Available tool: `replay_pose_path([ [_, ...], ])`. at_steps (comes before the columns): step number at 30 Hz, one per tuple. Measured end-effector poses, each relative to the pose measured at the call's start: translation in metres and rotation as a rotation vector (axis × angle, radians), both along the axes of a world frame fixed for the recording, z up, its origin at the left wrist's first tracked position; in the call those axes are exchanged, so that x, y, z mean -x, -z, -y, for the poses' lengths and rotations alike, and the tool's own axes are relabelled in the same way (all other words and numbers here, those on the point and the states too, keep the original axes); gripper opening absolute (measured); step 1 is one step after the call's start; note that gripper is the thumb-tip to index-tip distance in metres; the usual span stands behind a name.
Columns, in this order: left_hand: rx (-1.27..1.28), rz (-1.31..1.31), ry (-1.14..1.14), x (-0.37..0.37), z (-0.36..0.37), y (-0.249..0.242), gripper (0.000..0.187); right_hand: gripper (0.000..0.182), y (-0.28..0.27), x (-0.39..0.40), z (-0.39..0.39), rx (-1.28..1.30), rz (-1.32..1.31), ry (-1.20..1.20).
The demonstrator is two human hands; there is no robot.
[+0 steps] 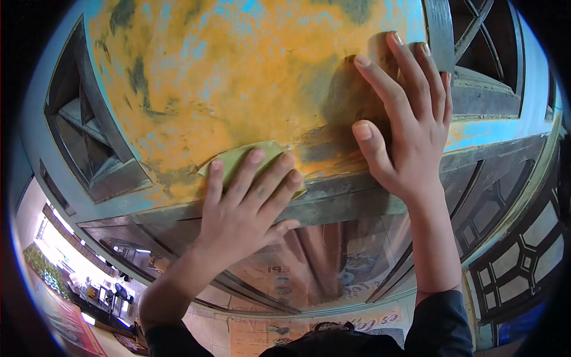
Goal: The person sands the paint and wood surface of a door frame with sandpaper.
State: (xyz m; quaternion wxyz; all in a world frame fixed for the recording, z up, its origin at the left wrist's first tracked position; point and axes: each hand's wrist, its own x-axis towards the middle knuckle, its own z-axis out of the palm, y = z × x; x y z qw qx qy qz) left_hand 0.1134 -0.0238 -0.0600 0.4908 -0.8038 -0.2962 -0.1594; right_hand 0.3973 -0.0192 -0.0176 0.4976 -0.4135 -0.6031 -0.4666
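Note:
My left hand [244, 196] presses a folded piece of yellowish-green sheet [256, 160] against the lower edge of a panel [238, 77]. The panel is orange with light blue patches and dark smudges. The sheet lies under my left fingers, and its corners stick out around them. My right hand [410, 125] rests on the panel's right side with its fingers spread and nothing in it. The underside of the left palm is hidden.
Dark wooden lattice frames stand at the left [92, 131] and upper right [485, 53]. Below the panel runs a grey wooden rail [351, 199] over glass panes [375, 238]. At lower right is a dark patterned grille [523, 256]; a bright window [53, 238] is at lower left.

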Motion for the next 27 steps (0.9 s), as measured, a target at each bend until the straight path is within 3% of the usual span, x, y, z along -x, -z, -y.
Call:
replay_pose_path([
  [8, 0.068, 0.06, -0.036, 0.02, 0.006, -0.002, 0.075, 0.061, 0.001, -0.001, -0.002, -0.008, 0.007, 0.016],
  [12, 0.106, 0.102, 0.071, -0.026, 0.002, -0.003, 0.081, 0.056, 0.002, -0.001, -0.008, -0.033, -0.016, -0.075],
  [15, -0.001, 0.008, 0.056, -0.028, 0.0, -0.004, 0.081, 0.063, 0.005, -0.001, -0.007, -0.016, -0.017, -0.053],
  [19, 0.1, 0.094, 0.003, 0.016, 0.006, -0.008, 0.081, 0.069, 0.012, -0.008, -0.007, 0.006, 0.007, -0.026],
  [22, 0.074, 0.116, 0.065, -0.011, 0.002, -0.008, 0.08, 0.073, 0.014, -0.008, -0.003, 0.03, -0.014, -0.056],
  [27, 0.064, 0.115, 0.252, -0.056, -0.002, -0.013, 0.058, 0.08, 0.014, -0.004, -0.001, 0.04, -0.04, -0.165],
])
